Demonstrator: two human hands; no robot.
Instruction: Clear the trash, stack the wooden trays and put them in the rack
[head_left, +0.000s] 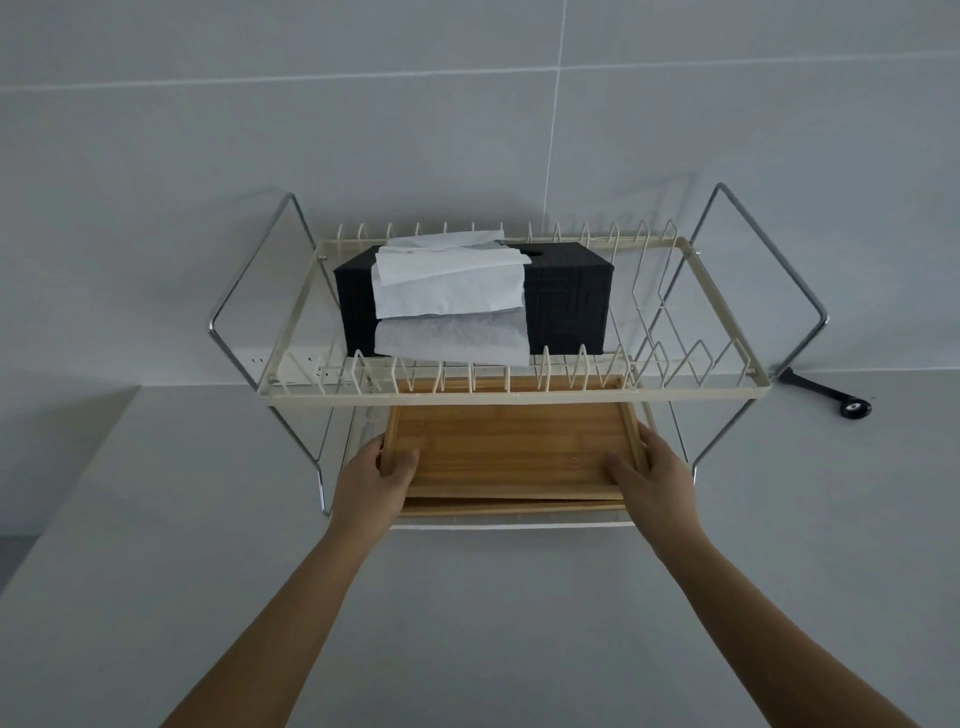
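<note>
Two stacked wooden trays (511, 449) lie partly inside the lower level of a cream two-tier wire rack (571, 396). Their far half is under the upper shelf and their near edge sticks out toward me. My left hand (375, 477) grips the stack's near left corner, thumb on top. My right hand (652, 475) grips the near right corner the same way. The lower tray shows only as a thin edge (514, 509) under the upper one.
A black tissue box (566, 296) with white tissues (447, 291) draped over it sits on the rack's upper shelf. A black tool (826, 395) lies on the grey counter to the right. A tiled wall stands right behind the rack.
</note>
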